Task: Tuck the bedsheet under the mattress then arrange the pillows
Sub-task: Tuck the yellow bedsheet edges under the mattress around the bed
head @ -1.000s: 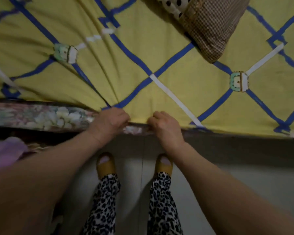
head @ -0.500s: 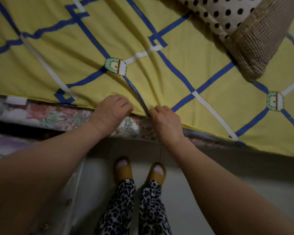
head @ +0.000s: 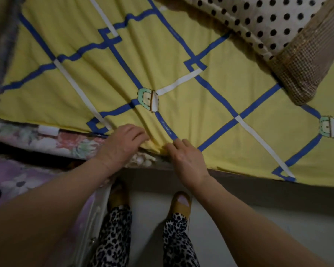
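A yellow bedsheet (head: 181, 54) with blue and white crossing bands covers the bed. Its near edge runs along the floral mattress side (head: 52, 140), which shows bare to the left. My left hand (head: 121, 145) and my right hand (head: 187, 160) sit side by side at that edge, fingers curled onto the sheet's hem. The fabric bunches into small folds between them. A polka-dot pillow (head: 258, 24) with a brown checked end lies at the top right of the bed.
A purple floral cloth (head: 14, 180) lies over a white piece of furniture (head: 93, 214) at the lower left, close to my left leg. My feet in yellow slippers stand on a pale floor (head: 258, 228). A dark bed base runs under the mattress on the right.
My hands and view have shifted left along the bed edge. The pillow and the green buckle print have slid rightward in view. More of the bare floral mattress side shows at left.
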